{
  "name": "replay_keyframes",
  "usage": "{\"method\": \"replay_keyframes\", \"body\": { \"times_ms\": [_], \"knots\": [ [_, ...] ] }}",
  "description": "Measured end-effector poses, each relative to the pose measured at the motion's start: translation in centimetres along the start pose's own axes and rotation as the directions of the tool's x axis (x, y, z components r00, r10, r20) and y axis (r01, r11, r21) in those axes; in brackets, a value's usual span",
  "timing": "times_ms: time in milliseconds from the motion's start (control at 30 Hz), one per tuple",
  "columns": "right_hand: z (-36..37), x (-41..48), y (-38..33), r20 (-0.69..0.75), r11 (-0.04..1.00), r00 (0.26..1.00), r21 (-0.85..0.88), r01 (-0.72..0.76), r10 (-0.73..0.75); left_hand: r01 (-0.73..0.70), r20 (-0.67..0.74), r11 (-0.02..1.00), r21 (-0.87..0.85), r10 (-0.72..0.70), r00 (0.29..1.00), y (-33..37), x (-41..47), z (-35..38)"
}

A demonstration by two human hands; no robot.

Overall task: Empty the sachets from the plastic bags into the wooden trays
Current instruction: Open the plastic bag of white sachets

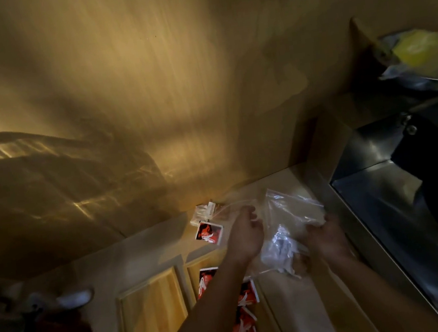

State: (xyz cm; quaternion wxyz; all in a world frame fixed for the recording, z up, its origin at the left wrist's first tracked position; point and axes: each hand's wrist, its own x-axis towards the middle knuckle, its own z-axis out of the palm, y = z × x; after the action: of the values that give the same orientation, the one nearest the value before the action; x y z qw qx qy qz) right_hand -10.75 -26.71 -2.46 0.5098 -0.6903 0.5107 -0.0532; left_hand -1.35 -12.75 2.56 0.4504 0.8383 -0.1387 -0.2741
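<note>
While the worktop point(277, 185) spreads pale beneath, two wooden trays point(153, 310) lie nearest the camera, the right one already carrying red sachets point(245, 319). Above that tray, slightly rightward, hangs the plastic bag point(289, 212), long axis upright. Left hand point(246, 235) and right hand point(326, 238) both pinch its film.
</note>
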Motion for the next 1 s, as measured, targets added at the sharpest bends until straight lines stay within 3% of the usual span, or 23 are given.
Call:
{"method": "replay_keyframes", "body": {
  "times_ms": [133,200,267,367,667,1000],
  "knots": [
    [-1.1,-1.5,-2.1,0.092,0.960,0.987,0.237,-0.151,0.132,0.073,0.261,0.982,-0.173,-0.026,0.965,0.8,1.5,1.9],
    [-1.2,-1.3,-2.0,0.187,0.916,0.968,0.336,-0.220,0.164,0.103,0.285,0.983,-0.153,-0.056,0.957,0.0,2.8,3.0],
    [-1.1,-0.7,-1.6,0.192,0.897,0.970,0.387,-0.215,0.150,0.146,0.275,0.977,-0.157,-0.099,0.956,-0.4,3.5,3.6],
    [-1.5,-0.9,-1.6,0.189,0.879,0.973,0.431,-0.205,0.134,0.149,0.195,0.916,-0.372,-0.080,0.977,-0.1,3.7,3.7],
    [-3.6,-2.1,-3.8,0.185,0.851,0.976,0.525,0.000,-0.114,0.055,0.081,0.880,-0.472,-0.019,0.997,2.3,1.1,0.5],
    [-4.4,-6.4,-8.0,0.313,0.861,0.858,0.444,0.247,-0.408,-0.091,0.173,0.889,-0.448,0.186,0.967,5.8,-6.0,-6.4]
  ]
}}
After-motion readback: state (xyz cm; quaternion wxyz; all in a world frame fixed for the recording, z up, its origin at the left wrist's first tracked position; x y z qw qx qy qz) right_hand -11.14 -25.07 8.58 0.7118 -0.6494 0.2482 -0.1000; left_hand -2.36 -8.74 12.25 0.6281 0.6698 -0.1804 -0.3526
